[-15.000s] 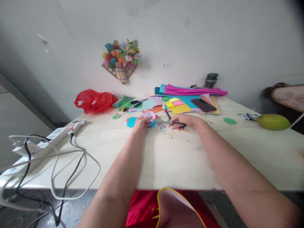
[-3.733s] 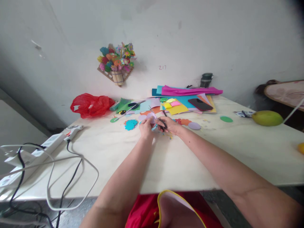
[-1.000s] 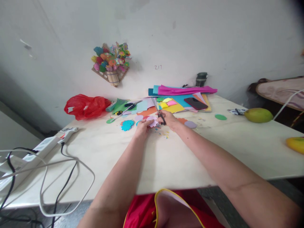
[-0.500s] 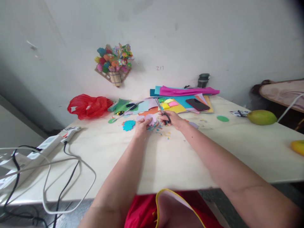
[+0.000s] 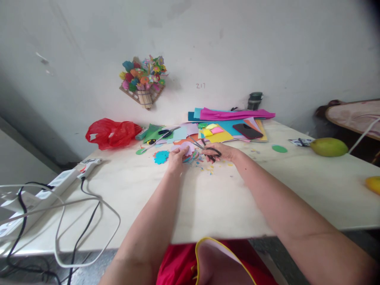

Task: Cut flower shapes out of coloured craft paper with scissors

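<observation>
My left hand (image 5: 177, 155) pinches a light purple paper cutout (image 5: 189, 147) with a rounded, scalloped edge. In my right hand (image 5: 217, 152) is a pair of scissors (image 5: 197, 143) with dark handles; its blades are parted and point left, just right of the purple paper. Below the paper lie small coloured paper scraps (image 5: 194, 158). Beside my left hand rests a blue scalloped paper cutout (image 5: 161, 157). A second pair of scissors (image 5: 166, 132) lies farther back on green paper (image 5: 152, 133).
A dark phone (image 5: 247, 131) lies on coloured sheets (image 5: 225, 136) at the back. To the left are a red plastic bag (image 5: 111, 133) and a power strip (image 5: 59, 182) with loose cables. A green paper circle (image 5: 279, 149) and a mango (image 5: 329, 147) sit on the right.
My right hand has moved slightly right, away from the purple paper. The scissors have swung from pointing up to pointing left, with blades parted. My left hand stays nearly in place.
</observation>
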A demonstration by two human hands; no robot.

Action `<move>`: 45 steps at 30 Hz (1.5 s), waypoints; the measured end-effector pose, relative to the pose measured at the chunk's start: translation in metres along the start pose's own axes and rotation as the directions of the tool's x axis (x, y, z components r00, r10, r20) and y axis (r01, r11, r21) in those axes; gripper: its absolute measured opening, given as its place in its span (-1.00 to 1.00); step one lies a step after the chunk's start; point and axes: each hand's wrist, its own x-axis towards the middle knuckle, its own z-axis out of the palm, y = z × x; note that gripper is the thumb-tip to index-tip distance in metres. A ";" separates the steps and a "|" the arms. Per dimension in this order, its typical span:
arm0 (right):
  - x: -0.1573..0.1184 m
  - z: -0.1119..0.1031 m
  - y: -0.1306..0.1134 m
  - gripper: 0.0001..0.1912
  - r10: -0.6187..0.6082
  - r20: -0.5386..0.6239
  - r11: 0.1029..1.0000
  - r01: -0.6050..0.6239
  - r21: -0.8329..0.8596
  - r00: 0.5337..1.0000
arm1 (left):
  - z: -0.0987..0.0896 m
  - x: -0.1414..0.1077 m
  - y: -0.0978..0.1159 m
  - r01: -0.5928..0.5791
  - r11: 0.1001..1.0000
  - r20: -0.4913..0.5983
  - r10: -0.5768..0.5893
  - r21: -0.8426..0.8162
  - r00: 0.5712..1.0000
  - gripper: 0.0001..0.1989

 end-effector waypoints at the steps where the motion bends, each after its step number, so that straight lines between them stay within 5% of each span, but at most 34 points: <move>1: -0.001 0.000 -0.001 -0.66 -0.002 0.010 1.000 0.002 -0.005 1.000 | 0.000 -0.001 0.001 0.002 1.000 -0.003 -0.002 -0.001 1.000 -0.60; 23: 0.006 -0.002 0.010 -0.62 0.022 0.138 1.000 -0.020 -0.018 0.990 | -0.002 0.001 -0.001 0.023 0.999 0.007 -0.023 0.023 1.000 -0.70; 45: 0.010 0.009 0.010 -0.74 0.017 0.084 1.000 -0.019 0.025 0.996 | 0.000 0.002 -0.001 0.015 1.000 -0.058 -0.017 -0.025 0.998 -0.76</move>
